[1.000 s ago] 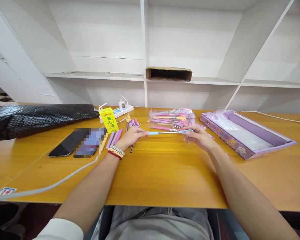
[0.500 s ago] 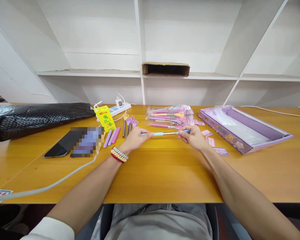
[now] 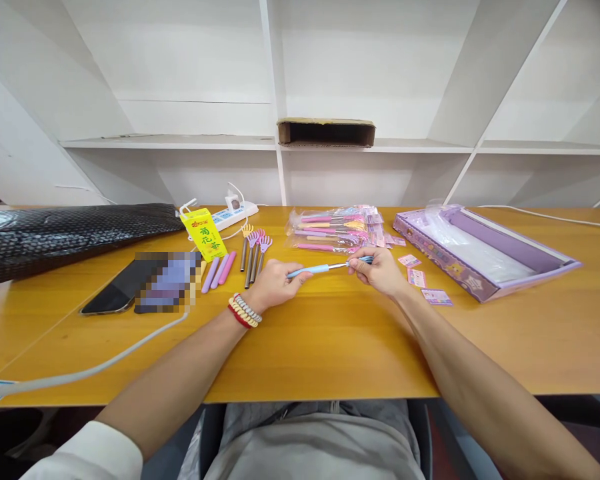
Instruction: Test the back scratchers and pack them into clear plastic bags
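Observation:
A light blue stick with a short metal section is held level above the table between both hands. My left hand is closed on its blue handle. My right hand pinches the blue claw-shaped head at the other end. Left of my left hand lie metal rods with yellow, purple and pink claw heads, beside purple and pink handle tubes. Behind my hands is a pile of wrapped claw sticks in clear plastic. Small printed cards lie right of my right hand.
A purple open box with plastic inside sits at the right. At the left are a black wrapped bundle, phones, a yellow carton, a power strip and a white cable. A cardboard box stands on the shelf.
The blue stick has tilted slightly, its claw end now higher. My right hand has shifted a little left and up. The whole view has moved slightly.

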Demonstrator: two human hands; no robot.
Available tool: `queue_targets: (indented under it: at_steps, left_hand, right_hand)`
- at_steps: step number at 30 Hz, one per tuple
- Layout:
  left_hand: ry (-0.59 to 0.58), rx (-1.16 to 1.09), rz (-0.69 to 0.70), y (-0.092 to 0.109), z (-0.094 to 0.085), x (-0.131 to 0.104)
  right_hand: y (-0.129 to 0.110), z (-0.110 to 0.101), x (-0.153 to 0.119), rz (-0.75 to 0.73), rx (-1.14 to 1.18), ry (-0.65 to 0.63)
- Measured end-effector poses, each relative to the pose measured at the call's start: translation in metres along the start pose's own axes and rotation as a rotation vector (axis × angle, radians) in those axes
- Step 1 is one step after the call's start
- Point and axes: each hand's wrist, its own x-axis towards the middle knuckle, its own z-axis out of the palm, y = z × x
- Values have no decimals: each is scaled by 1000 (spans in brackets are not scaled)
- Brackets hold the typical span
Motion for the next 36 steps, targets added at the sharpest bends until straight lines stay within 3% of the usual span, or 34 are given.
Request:
queue_targets:
  at_steps: [8,14,17,21,24,30,36]
  left_hand:
    - [-96,166,19,-8,-3,1]
    - [-199,485,-17,10,8,2]
    - [-193,462,-42,18,14,2]
    - [-157,423,-4,20,16,1]
    - [-146,409,7,18,15,0]
    - [-139,400,-10,22,14,0]
    - [-145,410,-18,20,11,1]
  right_hand:
    - [-10,3,-1,10,-94,-15]
    - [-4,6,3,89,-14,30]
    - [0,9,4,108,95,44]
    - [1,15,3,154,330,-110]
    - [2,18,2,142,349,-166]
    - [8,28,0,20,255,-109]
    - [14,37,2,13,327,-15]
